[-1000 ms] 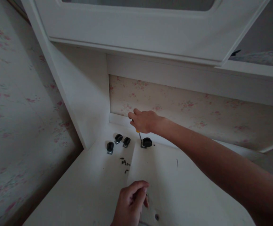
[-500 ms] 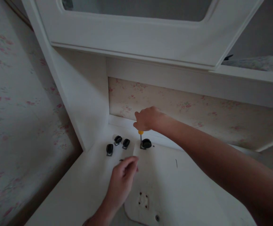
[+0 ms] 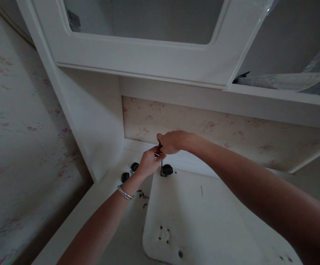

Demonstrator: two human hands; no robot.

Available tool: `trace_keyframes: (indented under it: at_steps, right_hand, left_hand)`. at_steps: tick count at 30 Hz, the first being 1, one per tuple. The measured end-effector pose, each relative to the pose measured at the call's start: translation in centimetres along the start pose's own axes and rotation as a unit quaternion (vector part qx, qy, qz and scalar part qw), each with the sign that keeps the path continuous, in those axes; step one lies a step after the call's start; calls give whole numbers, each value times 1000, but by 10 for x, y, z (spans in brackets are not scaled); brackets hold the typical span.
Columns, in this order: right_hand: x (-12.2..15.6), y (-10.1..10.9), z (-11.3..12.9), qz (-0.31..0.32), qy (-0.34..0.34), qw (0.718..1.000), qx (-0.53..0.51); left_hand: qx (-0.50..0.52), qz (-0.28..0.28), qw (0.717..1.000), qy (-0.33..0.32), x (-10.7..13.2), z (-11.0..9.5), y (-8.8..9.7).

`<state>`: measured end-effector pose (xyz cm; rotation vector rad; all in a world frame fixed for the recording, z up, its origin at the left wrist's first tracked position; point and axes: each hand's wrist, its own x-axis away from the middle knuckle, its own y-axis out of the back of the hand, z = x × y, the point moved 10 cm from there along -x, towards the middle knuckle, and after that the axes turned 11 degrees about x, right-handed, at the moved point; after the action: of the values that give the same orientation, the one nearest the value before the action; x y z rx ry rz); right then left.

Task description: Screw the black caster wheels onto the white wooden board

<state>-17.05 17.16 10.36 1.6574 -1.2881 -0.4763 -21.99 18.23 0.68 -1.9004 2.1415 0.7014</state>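
My right hand [image 3: 173, 142] is closed round the top of a screwdriver [image 3: 161, 165], which stands upright with its shaft pointing down. Just below it, my left hand [image 3: 150, 161] pinches at the same handle, and the two hands meet there. Most of the handle is hidden by fingers; a bit of orange shows. The tip reaches the metal mounting plate of a black caster wheel [image 3: 167, 169] on a white panel [image 3: 187, 206]. I cannot make out the screw under the tip.
More black casters [image 3: 125, 177] lie left of the panel, partly behind my left hand. Several small dark screws [image 3: 142, 195] are scattered near its left edge. A mounting spot with several holes [image 3: 164, 235] sits nearer me. Overhead hangs a white cabinet door [image 3: 137, 55].
My left hand has moved up and forward from above the panel to the screwdriver handle. My right hand stays on the screwdriver at the caster. The view has shifted slightly.
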Motion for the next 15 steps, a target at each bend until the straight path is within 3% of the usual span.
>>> trace_keyframes:
  at_steps: [6,11,15]
  right_hand:
    - [-5,1,-9,-46,-18,999,10]
    - [-5,-4,-8,-36,-5,999,-1]
    - [-4,-2,-11,-39,-19,999,5]
  left_hand:
    - [31,4,999,13,-6,14,2]
    - [70,43,997,9,-9,16,-5]
    - [72,43,996,14,-9,18,-7]
